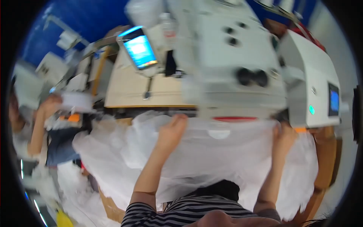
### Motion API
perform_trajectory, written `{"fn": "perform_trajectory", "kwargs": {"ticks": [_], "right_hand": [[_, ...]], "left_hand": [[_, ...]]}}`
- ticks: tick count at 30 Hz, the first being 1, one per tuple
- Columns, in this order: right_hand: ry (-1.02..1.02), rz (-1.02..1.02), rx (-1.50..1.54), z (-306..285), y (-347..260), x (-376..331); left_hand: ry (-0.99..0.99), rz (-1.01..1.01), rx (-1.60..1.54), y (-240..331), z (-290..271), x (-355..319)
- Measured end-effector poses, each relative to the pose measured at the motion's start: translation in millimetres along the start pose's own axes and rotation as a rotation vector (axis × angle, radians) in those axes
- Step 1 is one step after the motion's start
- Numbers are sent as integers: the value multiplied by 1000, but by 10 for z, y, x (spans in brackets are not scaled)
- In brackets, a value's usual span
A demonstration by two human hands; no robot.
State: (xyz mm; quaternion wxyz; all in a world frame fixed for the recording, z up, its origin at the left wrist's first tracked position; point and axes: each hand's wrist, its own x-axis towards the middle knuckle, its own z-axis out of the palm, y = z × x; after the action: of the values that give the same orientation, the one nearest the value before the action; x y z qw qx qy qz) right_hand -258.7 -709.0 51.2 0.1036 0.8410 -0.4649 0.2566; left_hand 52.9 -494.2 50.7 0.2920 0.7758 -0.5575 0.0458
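A large heap of thin, white, see-through sheet material hangs over my lap and up to the front edge of a big white machine. My left hand is closed on the sheet's upper edge, left of a red strip along the machine's front. At the machine's right front corner my right hand is also closed on the sheet, its fingertips partly blurred. Between the two hands the sheet's edge runs along beneath the machine's front. Whether it is film or cloth, I cannot tell.
Right of the machine stands a white control box with a screen and a green-lit button. A lit phone stands on a holder on the pale tabletop, near a clear bottle. At far left, another person's hand works beside white equipment.
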Motion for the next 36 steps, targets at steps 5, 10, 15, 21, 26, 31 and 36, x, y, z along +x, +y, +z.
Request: {"fn": "perform_trajectory", "kwargs": {"ticks": [5,10,15,21,26,31,36], "right_hand": [[-43,195,241,-35,339,-313],[135,-198,310,-169,-579,-15],[-211,-233,375,116,-903,-2],[-308,10,631,283,-944,-172],[-223,19,452,254,-865,-257],[-203,2,542,202,-1104,-67],[-465,282,931,144,-1093,-22]], "left_hand": [[-225,-172,65,-234,142,-175],[-482,-177,285,-434,373,-534],[-376,-390,267,-436,475,-863],[-72,-351,313,-708,660,-1011],[285,-300,292,-995,119,-690],[515,-60,300,-975,-559,-730],[260,71,442,-765,-658,-516]]}}
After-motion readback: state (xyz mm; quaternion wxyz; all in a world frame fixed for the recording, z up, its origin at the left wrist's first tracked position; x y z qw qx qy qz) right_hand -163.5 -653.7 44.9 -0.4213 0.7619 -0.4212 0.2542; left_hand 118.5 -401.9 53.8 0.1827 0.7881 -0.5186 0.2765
